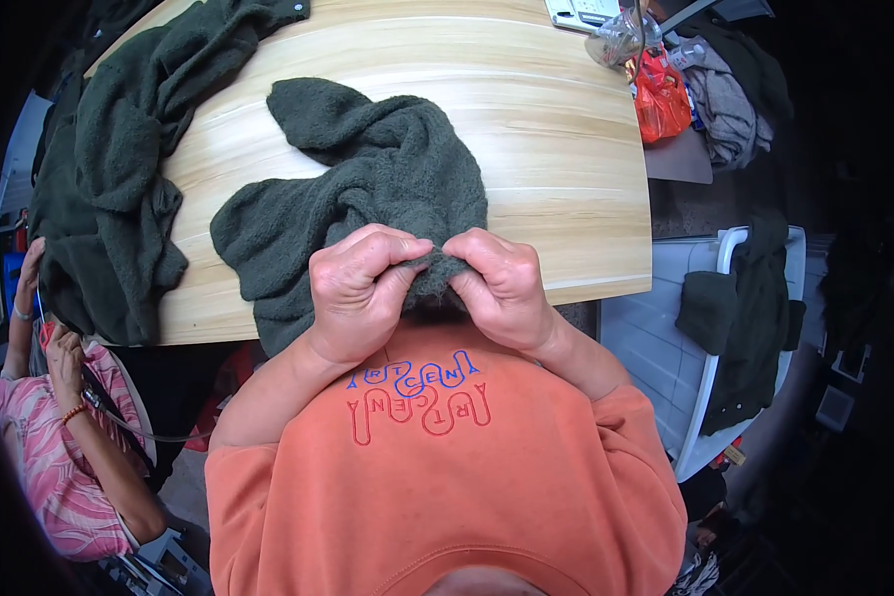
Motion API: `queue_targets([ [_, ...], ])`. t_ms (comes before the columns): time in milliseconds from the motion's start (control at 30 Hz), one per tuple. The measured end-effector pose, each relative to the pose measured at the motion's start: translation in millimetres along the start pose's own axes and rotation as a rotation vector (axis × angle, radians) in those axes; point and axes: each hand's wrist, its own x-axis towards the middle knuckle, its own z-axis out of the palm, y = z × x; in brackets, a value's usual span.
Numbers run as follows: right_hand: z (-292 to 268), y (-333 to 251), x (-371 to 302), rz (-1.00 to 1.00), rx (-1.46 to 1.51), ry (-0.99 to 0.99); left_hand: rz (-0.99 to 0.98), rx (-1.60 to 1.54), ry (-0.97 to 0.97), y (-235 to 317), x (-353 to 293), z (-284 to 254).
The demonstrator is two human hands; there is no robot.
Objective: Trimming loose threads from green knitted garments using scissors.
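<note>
— Since the wooden desk point(566, 149) carries everything here, shall we start from it?

— Yes. Along its left edge we see a big heap of dark green fleece garments point(109, 179), hanging partly over the side. Near the middle of the near edge lies the one we have in hand, a dark green fleece garment point(368, 189), bunched up, its lower part drooping off the desk toward our orange sweatshirt point(447, 477).

— How do we judge it will handle?

— Soft, limp and light, we think; thick pile, not slippery, nothing fragile. It will fold and sag wherever it is unsupported, so a hem or seam at the near edge looks like the best place to pinch.

— And our hands?

— Both come up from the lower edge, wrists bent, knuckles up. Our left hand point(360, 288) is closed, thumb and fingers pinched on a fold of the fleece at the near edge. Our right hand point(502, 283) is clamped on the same fold just beside it, the two thumbs nearly touching.

— Anything smaller?

— At the far right corner, a clear plastic bag point(621, 35) and an orange bag point(659, 99); another person's arm in a pink sleeve point(50, 467) at the left.
</note>
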Motion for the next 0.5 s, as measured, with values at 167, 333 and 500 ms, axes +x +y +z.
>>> queue_targets([
  [167, 2.5, -0.2, -1.3, -0.054, -0.086, 0.036, 0.010, -0.012, 0.011, -2.0, -1.4, 3.4],
  [333, 12.0, -0.6, 7.7, -0.116, -0.194, 0.183, 0.384, 0.345, 0.178, -2.2, 3.6, 10.6],
  [500, 16.1, 4.8, 16.7, -0.168, -0.275, 0.184, 0.514, 0.455, 0.201, -4.2, 1.7, 12.4],
])
